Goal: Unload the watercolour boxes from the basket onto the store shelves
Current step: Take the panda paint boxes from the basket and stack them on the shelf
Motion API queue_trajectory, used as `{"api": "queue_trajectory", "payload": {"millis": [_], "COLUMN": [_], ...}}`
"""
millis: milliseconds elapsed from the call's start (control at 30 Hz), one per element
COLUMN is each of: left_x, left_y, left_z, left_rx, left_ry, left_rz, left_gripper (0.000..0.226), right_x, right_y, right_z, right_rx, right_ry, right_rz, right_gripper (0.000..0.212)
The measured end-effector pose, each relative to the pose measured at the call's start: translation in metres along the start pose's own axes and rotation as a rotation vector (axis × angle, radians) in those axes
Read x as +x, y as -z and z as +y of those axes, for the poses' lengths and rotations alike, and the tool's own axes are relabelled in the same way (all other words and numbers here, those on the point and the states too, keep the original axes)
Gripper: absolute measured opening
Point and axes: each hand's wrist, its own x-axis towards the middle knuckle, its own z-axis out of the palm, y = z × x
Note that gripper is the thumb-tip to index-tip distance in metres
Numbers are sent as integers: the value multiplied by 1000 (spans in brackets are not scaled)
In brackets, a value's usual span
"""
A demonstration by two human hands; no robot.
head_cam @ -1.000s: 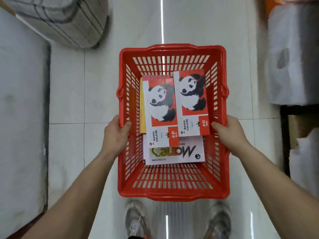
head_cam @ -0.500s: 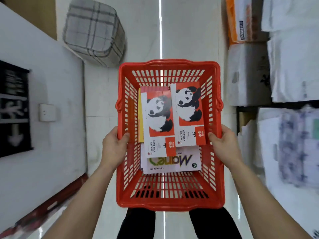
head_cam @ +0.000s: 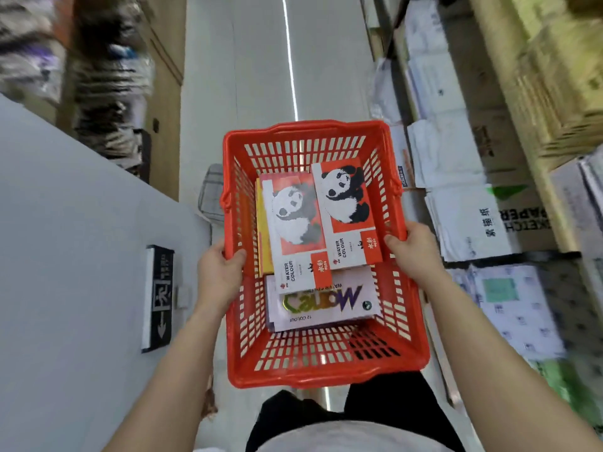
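Observation:
I carry a red plastic basket (head_cam: 326, 373) in front of me at waist height. My left hand (head_cam: 219, 275) grips its left rim and my right hand (head_cam: 413, 252) grips its right rim. Inside lie two red-and-white panda watercolour boxes, one on the left (head_cam: 295, 230) and one on the right (head_cam: 347, 210), side by side. They rest on a pale "Monet" 12-colour box (head_cam: 323, 303). A yellow box (head_cam: 263, 243) shows at the left under the pandas.
Store shelves (head_cam: 489, 197) stacked with wrapped paper packs and cartons run along the right. A white wall with a black exit sign (head_cam: 160, 296) stands on the left, blurred shelves beyond. A tiled aisle (head_cam: 261, 76) stretches ahead.
The view has lifted from the floor toward the aisle ahead. The basket stays held in both hands and has tilted slightly; the shelves on the right have come into view.

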Motion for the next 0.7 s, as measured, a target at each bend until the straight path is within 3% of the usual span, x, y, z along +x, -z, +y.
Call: {"api": "queue_trajectory", "payload": {"millis": [433, 700], "left_x": [145, 299], "left_y": [-33, -35], "left_z": [223, 337], "left_rx": [-68, -105], "left_ry": [-81, -91], "left_rz": [214, 275], "left_gripper": [10, 13], "right_x": [253, 430], "right_y": [88, 83], "right_z": [-184, -291], "right_rx": [25, 14], "right_ry": [193, 209], "right_rz": [-129, -151], "right_gripper": [32, 28]}}
